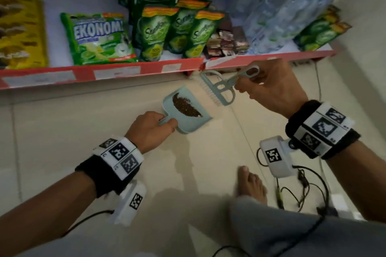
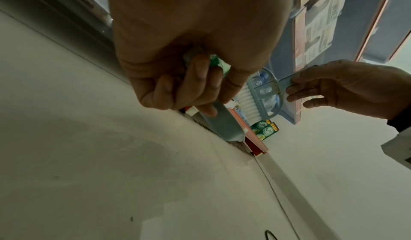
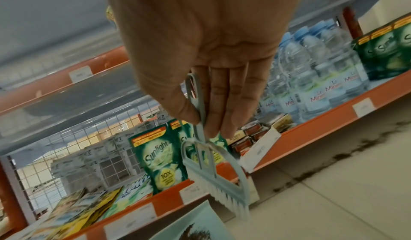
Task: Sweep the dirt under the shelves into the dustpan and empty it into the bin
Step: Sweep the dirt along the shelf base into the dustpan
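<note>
A small pale-blue dustpan (image 1: 189,120) is held above the floor, with a dark crescent of dirt (image 1: 184,105) lying in it. My left hand (image 1: 149,129) grips its short handle; the left wrist view shows the fingers (image 2: 200,78) curled round that handle. To the right, my right hand (image 1: 269,87) pinches the handle of a matching hand brush (image 1: 219,86), whose white bristles (image 3: 229,199) hang just above the pan's edge (image 3: 195,221). More dark dirt (image 3: 329,170) is strewn on the tiles along the shelf base. No bin is in view.
A red-edged bottom shelf (image 1: 125,72) runs across in front, stocked with green detergent pouches (image 1: 154,31), water bottles (image 1: 277,6) and small boxes (image 1: 227,43). My bare foot (image 1: 251,183) and loose black cables (image 1: 302,185) are on the cream tiled floor (image 1: 208,162) at the right.
</note>
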Demonstrator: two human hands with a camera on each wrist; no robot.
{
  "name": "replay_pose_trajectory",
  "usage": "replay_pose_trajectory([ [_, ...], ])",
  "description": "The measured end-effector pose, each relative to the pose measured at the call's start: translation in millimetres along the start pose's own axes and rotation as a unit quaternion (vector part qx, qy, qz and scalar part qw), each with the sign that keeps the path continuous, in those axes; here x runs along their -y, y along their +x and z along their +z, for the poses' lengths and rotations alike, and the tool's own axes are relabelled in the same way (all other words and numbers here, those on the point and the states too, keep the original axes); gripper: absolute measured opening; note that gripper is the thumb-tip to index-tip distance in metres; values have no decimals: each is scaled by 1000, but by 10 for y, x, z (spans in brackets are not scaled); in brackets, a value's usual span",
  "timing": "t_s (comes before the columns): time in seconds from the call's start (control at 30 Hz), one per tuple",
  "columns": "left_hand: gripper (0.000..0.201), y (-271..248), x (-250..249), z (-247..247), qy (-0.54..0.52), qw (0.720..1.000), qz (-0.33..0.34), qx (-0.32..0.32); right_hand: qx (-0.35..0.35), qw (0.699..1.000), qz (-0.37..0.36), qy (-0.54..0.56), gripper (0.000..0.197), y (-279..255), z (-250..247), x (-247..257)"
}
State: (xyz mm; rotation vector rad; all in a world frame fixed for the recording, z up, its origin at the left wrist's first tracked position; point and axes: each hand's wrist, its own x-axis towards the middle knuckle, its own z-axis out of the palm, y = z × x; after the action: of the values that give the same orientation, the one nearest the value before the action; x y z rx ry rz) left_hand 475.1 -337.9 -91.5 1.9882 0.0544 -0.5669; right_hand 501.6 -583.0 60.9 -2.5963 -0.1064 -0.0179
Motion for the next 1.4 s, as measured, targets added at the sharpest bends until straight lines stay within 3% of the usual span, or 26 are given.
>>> replay_pose_trajectory([
  [0.2, 39, 306, -264, 306, 17, 999, -31, 10, -13, 995, -81, -57, 11, 63, -71, -506],
  [0.43, 28, 600, -328, 529, 22, 994, -106, 22, 80, 983, -123, -111, 13, 360, -192, -1263],
  [0.63, 25, 536, -449, 558, 9, 989, -146, -20, 96, 977, -172, -86, 3, 614, -342, -1453],
  [0.8, 24, 631, -468, 650, 2, 987, -154, -37, 141, 966, -163, -146, 2, 757, -299, -1620],
  [0.93, 24, 731, -416, 821, -24, 986, -160, -45, 175, 939, -168, -245, 18, 925, -63, -1746],
  [1.07, 27, 906, -397, 1037, -45, 983, -173, -54, 138, 913, -198, -330, 29, 1116, 231, -1827],
  [1.23, 50, 1091, -467, 1214, -49, 988, -118, -88, 100, 908, -136, -383, 34, 1336, 540, -1910],
  [1.4, 49, 1163, -488, 1295, -32, 994, -82, -66, 111, 910, -129, -377, 32, 1447, 806, -1914],
])
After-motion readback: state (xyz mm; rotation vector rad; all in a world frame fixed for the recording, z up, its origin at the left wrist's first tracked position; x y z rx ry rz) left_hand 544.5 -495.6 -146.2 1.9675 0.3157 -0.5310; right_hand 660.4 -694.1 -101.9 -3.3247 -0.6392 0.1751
